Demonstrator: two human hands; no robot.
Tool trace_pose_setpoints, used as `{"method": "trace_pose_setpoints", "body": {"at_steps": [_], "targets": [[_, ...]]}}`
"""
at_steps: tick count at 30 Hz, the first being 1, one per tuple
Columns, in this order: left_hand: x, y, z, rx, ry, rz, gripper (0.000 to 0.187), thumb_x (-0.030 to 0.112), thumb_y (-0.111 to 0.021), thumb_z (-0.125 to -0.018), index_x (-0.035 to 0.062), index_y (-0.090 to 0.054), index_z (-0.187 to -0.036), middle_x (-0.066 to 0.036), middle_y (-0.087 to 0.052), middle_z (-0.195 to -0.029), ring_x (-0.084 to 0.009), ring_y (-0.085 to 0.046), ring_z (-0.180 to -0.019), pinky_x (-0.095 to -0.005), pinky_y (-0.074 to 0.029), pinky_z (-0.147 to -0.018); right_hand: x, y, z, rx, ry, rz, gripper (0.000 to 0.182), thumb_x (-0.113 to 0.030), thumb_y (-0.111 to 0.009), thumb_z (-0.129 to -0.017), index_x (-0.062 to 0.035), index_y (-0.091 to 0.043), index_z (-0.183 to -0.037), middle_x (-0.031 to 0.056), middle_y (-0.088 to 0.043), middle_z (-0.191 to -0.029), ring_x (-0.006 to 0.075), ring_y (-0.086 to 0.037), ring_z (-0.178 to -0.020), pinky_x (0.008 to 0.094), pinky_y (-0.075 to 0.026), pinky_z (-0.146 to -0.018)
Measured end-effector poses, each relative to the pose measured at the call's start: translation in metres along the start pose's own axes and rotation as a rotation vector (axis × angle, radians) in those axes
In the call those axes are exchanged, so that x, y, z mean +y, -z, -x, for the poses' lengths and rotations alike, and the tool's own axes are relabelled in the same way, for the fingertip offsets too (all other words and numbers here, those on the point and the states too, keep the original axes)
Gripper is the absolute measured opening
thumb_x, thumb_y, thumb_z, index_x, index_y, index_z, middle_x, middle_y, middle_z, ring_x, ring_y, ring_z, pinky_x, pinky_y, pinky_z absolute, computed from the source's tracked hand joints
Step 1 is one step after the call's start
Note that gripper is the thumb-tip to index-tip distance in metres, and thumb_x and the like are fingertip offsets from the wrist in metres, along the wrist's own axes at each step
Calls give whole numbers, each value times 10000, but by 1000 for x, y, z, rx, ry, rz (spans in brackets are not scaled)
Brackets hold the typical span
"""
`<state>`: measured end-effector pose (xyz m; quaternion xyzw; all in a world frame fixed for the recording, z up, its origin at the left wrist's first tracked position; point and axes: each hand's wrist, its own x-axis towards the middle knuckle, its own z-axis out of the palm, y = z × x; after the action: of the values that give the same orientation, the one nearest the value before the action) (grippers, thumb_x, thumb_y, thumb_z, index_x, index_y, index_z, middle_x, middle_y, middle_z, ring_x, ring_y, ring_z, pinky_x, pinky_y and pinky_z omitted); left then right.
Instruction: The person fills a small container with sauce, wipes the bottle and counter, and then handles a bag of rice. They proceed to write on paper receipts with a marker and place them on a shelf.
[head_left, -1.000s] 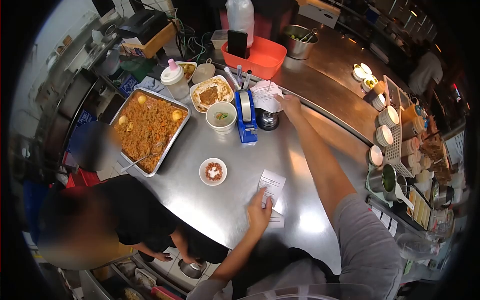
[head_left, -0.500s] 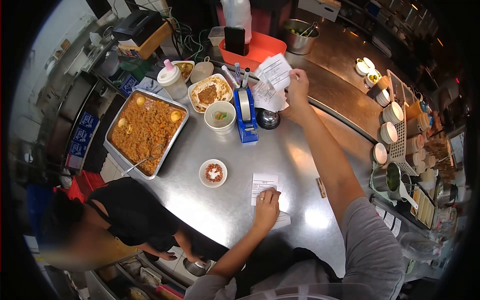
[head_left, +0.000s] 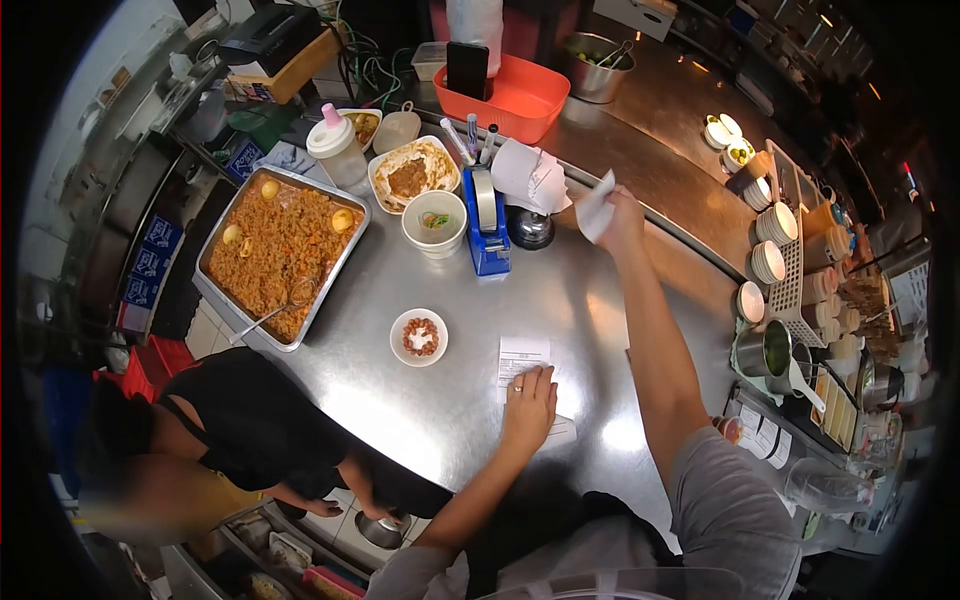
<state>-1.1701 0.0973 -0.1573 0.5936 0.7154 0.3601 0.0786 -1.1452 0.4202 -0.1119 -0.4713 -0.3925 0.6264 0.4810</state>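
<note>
My left hand (head_left: 528,408) lies flat with its fingers spread over a printed slip (head_left: 522,357) on the steel counter, and the slip's lower end shows beyond the hand. Further up and to the right, my right hand (head_left: 624,214) is closed on a white paper slip (head_left: 595,209), held above the counter. Left of that slip, a bunch of paper slips (head_left: 530,176) stands by a dark bell (head_left: 530,228) and a blue tape dispenser (head_left: 488,232). A small white bowl with reddish nuts (head_left: 419,338) sits left of my left hand.
A large tray of orange rice (head_left: 285,255) stands at the left, with tubs and a pink-capped bottle (head_left: 337,145) beyond. A red basket (head_left: 520,95) is at the back. Stacked bowls (head_left: 768,262) line the right edge. A co-worker in black (head_left: 250,420) is at lower left.
My right hand has moved right and slightly down, away from the bunch of slips, with one slip in its fingers. My left hand remains on the printed slip, its fingers now flatter.
</note>
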Motion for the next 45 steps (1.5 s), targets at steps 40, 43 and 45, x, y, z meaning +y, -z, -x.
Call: {"method": "trace_pose_setpoints", "body": {"at_steps": [40,43,45], "targets": [[4,3,-8,-161,1,-155,436,128,-565,-745,117,-525,-1179,-124,-386,-1308,-275,-428,-1062,-395,-352,-837,48,-64,-47,-238,363,566,313,-125,-748,-582,23,-657,-842,125,-628,-781,217,-612,-687,319,-474,-644],[5,4,-7,-165,9,-133,440,124,-571,-739,108,-525,-1177,-124,-389,-1305,-276,-427,-1057,-399,-353,-841,0,-70,-20,-210,112,350,414,-106,-667,-691,34,-564,-1067,94,-613,-899,188,-603,-801,276,-471,-695],[6,5,-8,-173,23,-116,447,114,-576,-734,97,-523,-1177,-124,-391,-1303,-277,-426,-1058,-401,-354,-841,-35,-72,-7,-82,-91,-123,362,-156,-642,-752,23,-575,-1060,84,-608,-912,162,-587,-824,252,-461,-714]]}}
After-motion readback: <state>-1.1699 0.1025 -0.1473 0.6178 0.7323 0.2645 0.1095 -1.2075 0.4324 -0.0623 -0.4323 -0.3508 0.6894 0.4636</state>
